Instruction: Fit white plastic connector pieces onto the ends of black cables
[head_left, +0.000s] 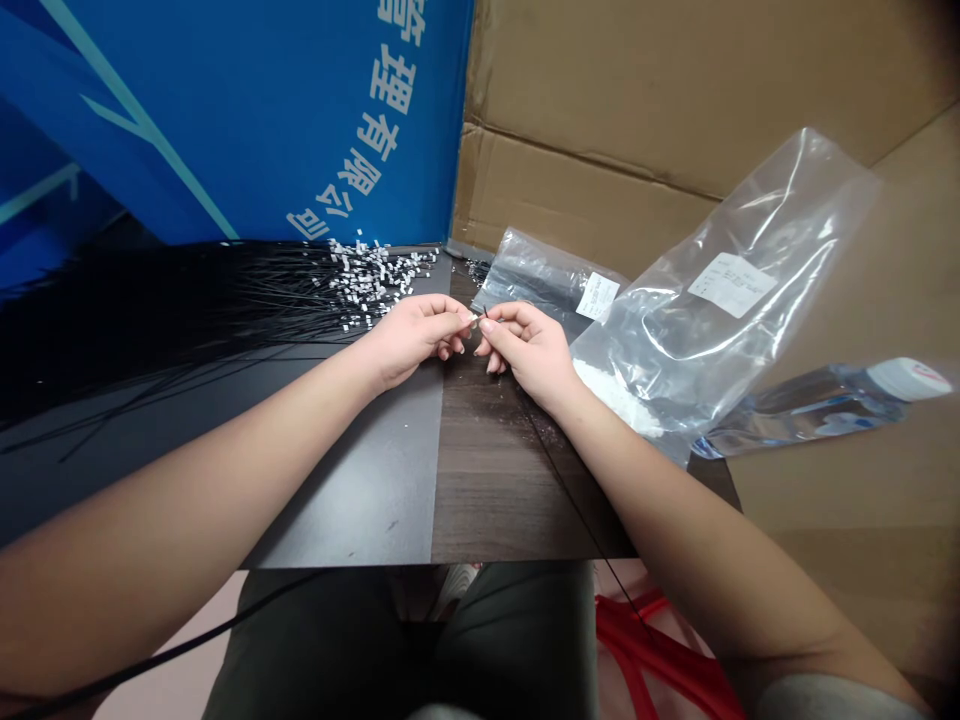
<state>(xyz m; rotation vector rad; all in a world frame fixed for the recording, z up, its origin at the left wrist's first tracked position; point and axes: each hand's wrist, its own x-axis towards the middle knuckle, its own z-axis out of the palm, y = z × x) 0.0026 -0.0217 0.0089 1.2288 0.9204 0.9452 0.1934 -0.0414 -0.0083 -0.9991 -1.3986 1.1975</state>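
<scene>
Over the middle of the table, my left hand [424, 338] pinches a tiny white connector [473, 319] between thumb and forefinger. Right beside it, my right hand [529, 348] is closed on a thin black wire [555, 462], whose length trails down past the table's front edge. The wire's tip meets or nearly meets the connector; whether it is inside, I cannot tell. Left of my hands lies a large bundle of black wires [247, 285] with white connectors [367, 275] on their ends.
A clear plastic bag [720, 300] holding small white pieces lies at the right, by a water bottle [810, 405]. Behind my hands is a smaller labelled bag [551, 280]. A blue printed panel [247, 110] and cardboard [637, 90] stand behind the table [502, 500].
</scene>
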